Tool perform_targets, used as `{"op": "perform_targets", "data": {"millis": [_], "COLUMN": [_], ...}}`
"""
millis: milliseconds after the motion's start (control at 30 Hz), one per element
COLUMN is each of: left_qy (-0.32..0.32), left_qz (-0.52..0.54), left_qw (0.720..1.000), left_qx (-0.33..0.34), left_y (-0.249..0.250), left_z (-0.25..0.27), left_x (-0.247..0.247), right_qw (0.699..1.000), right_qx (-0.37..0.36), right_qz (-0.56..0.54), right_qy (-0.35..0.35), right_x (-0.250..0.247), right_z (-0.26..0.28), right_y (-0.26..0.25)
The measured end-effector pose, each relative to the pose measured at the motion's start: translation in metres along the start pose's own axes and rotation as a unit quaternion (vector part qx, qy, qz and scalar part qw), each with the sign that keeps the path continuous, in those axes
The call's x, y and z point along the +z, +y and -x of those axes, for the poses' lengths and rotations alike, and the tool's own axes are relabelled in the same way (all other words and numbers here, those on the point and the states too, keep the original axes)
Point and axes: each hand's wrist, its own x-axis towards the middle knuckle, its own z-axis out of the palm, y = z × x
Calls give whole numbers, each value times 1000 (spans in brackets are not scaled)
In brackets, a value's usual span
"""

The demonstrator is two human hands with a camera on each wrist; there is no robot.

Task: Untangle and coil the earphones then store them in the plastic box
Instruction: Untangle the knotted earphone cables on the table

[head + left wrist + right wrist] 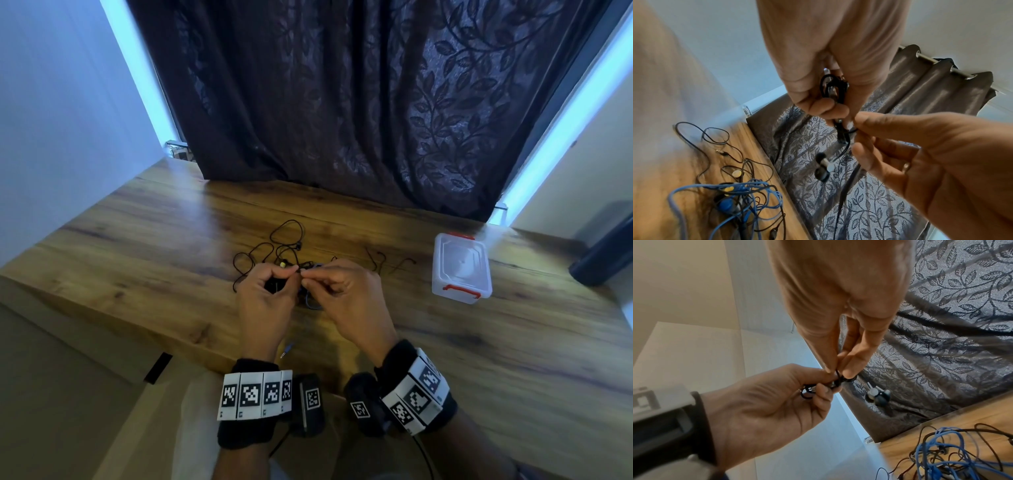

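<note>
My left hand (pixel 289 274) grips a small coil of black earphone cable (pixel 833 87) above the table. My right hand (pixel 308 278) meets it from the right and pinches the same black cable (pixel 838 375) between thumb and fingertips. Two black earbuds (pixel 823 165) dangle below the pinch, also seen as the earbuds (pixel 877 395) in the right wrist view. A clear plastic box (pixel 460 267) with red latches and its lid on stands on the table to the right. More tangled black earphones (pixel 274 246) lie beyond my hands, and a blue earphone tangle (pixel 735 194) lies under them.
The wooden table (pixel 154 257) runs to a dark leaf-patterned curtain (pixel 342 102) at the back. A dark object (pixel 603 253) sits at the far right edge. Loose black wire bits (pixel 380 262) lie between my hands and the box. A jack plug (pixel 286 351) hangs near the table's front edge.
</note>
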Motion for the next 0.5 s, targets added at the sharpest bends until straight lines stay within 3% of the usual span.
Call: {"op": "perform_targets", "data": {"millis": [233,367,500], "left_qy": [-39,-58,-56], "left_qz": [-60,-84,-83], "left_qw": [994,989,992], "left_qx": [86,108,79], "left_y": [0,0,0], "left_z": [0,2,3], "left_x": [0,-1,-1], "right_qw": [992,991,992], "right_qx": [109,80,46], "right_qz": [-35,-23,-4], "right_qy": [-59,-108,-116], "right_x": [-10,-16,-17], "right_z": [-9,-15,-18], "right_y": [-10,-13,-9]}}
